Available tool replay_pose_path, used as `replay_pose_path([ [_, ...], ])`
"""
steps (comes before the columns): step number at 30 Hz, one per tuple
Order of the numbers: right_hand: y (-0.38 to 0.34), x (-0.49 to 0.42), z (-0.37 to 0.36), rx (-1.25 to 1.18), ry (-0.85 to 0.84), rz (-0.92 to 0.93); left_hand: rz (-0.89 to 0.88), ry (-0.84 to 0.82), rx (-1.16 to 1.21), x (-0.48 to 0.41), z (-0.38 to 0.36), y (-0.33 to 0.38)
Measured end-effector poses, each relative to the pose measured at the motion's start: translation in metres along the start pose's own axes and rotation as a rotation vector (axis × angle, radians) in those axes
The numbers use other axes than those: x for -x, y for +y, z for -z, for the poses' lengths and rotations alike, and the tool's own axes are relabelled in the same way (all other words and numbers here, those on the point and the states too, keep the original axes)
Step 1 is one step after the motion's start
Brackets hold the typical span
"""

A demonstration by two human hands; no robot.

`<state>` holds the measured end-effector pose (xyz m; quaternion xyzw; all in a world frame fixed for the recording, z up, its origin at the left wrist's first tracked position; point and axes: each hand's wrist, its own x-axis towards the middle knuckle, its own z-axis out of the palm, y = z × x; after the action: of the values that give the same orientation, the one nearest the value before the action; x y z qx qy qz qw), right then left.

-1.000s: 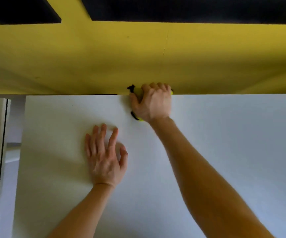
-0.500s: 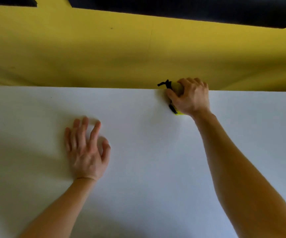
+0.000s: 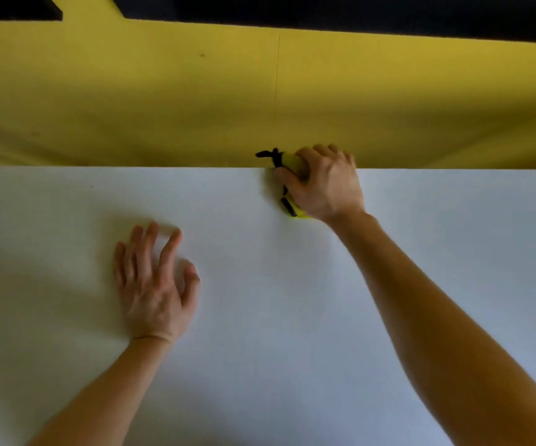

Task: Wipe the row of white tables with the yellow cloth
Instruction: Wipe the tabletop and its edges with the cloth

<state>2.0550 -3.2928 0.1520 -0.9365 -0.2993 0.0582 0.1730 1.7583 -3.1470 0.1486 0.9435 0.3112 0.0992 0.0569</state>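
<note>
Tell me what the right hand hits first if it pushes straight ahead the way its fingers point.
The yellow panel behind the white table. The right hand, gripping the yellow cloth, is at the table's far edge with nothing in between. Whether it touches the panel now is unclear.

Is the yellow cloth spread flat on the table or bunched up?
Bunched up. The right hand grips the yellow cloth in a wad at the white table's far edge; only small bits show around the fingers.
</note>
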Motion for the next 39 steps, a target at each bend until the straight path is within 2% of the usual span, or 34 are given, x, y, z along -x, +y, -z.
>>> replay_pose_path([
  [3,0.067,0.007,0.042,0.083,0.009,-0.157,0.003,0.019,0.013,-0.002,-0.001,-0.003],
  [5,0.045,0.007,0.035,0.123,0.006,-0.228,0.002,0.01,0.007,0.0,-0.002,-0.003],
  [8,-0.063,-0.011,-0.005,0.086,-0.085,-0.055,0.001,0.006,0.017,-0.001,-0.001,-0.004],
  [11,-0.182,-0.031,-0.041,0.114,-0.285,0.189,0.01,0.006,-0.001,-0.001,-0.002,-0.005],
  [13,-0.215,-0.04,-0.053,0.103,-0.363,0.271,0.008,0.011,-0.02,0.0,-0.003,-0.004],
  [15,-0.198,-0.042,-0.058,0.057,-0.352,0.278,0.007,0.021,-0.017,-0.002,-0.004,-0.003],
  [17,-0.138,-0.029,-0.048,0.002,-0.248,0.23,0.009,0.014,-0.021,-0.001,-0.003,-0.003],
  [20,-0.013,-0.005,-0.01,-0.03,0.003,0.061,0.011,0.001,-0.023,0.0,0.0,0.0],
  [23,0.067,0.009,0.033,0.052,0.039,-0.138,0.002,-0.001,-0.012,-0.003,0.001,-0.001],
  [26,0.03,0.006,0.022,0.124,0.057,-0.22,0.008,0.008,-0.007,-0.002,0.001,0.0],
  [31,-0.167,-0.017,-0.044,0.137,-0.21,0.118,-0.007,0.015,-0.018,-0.001,-0.002,-0.002],
  [33,-0.193,-0.021,-0.052,0.113,-0.277,0.177,-0.006,0.013,-0.016,-0.001,-0.002,0.0],
  [35,-0.167,-0.025,-0.045,0.062,-0.285,0.198,-0.02,0.011,-0.045,-0.001,-0.002,-0.001],
  [39,-0.013,-0.004,0.003,-0.001,-0.134,0.055,-0.049,-0.057,-0.161,0.002,0.005,0.002],
])
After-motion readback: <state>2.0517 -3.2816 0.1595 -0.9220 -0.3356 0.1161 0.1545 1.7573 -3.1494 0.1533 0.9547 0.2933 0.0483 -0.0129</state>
